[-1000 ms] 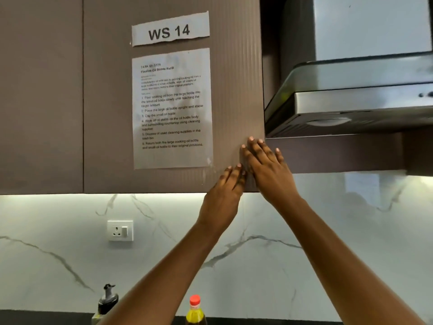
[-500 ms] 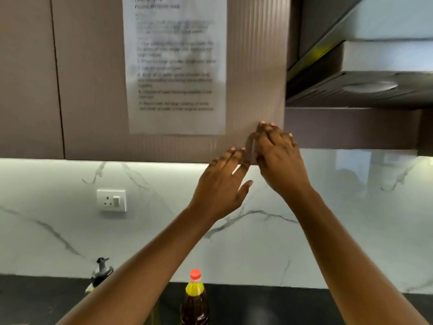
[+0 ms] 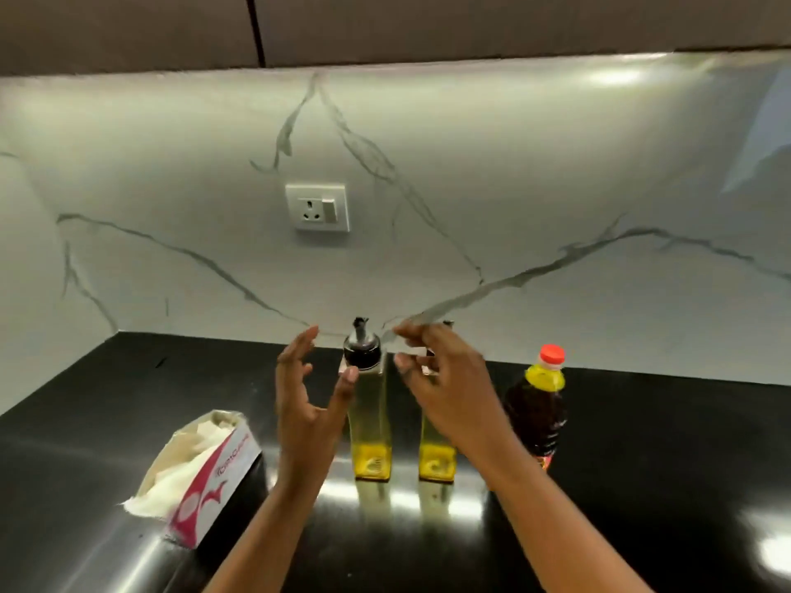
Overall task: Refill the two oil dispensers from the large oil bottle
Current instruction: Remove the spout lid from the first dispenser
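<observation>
Dispensers (image 3: pixel 369 421) stand between both hands: left hand (image 3: pixel 308 404) open and empty, right hand (image 3: pixel 445 387) pinching something unclear; bottle (image 3: pixel 537 413) right.

The bench (image 3: pixel 642 485) is black and highly glossy, mirroring the lights and the bottles, while the wall (image 3: pixel 513 164) behind is smooth, polished white stone with grey veins and the cupboard fronts (image 3: pixel 128 32) above look matt brown. The two dispensers (image 3: pixel 370 425) (image 3: pixel 436 457) are clear glass tinted yellow, the left one with a shiny black cap and metal spout (image 3: pixel 361 342); the large oil bottle (image 3: pixel 537 415) is clear plastic with a yellow shoulder and smooth red cap. A printed cardboard box (image 3: pixel 214 477) holds soft white tissue, and the socket (image 3: pixel 317 207) is smooth white plastic.
</observation>
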The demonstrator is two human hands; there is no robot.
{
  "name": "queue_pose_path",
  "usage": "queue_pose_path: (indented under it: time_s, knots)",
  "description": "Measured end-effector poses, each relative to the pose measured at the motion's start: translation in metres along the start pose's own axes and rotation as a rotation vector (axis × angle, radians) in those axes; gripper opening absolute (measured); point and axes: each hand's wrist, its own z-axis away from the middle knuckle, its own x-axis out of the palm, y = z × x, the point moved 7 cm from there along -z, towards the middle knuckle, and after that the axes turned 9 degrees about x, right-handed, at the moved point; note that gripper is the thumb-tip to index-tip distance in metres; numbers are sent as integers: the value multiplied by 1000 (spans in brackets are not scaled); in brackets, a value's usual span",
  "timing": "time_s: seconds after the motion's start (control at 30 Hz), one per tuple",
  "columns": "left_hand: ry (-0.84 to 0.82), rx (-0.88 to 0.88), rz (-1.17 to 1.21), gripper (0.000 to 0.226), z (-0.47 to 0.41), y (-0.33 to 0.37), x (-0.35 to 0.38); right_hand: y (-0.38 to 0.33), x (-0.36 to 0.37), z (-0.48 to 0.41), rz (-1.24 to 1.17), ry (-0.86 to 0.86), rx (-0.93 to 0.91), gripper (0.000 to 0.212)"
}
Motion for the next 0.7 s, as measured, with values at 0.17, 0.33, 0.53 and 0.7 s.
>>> queue_pose_path:
  time_s: [0.17,0.33,0.53,0.7]
  knots:
    - [-355,-264,222,99,24,-89,40,27,77,-26,11,-102,163,70]
    - [-477,-315,275,89,45,-142,67,49,111,-51,-80,-101,157,70]
    - [-319,-115,250,81,49,-158,77,64,121,-59,-80,90,-3,42]
    - [-229,-59,284,64,52,-159,76,64,123,-62,-101,160,-127,53]
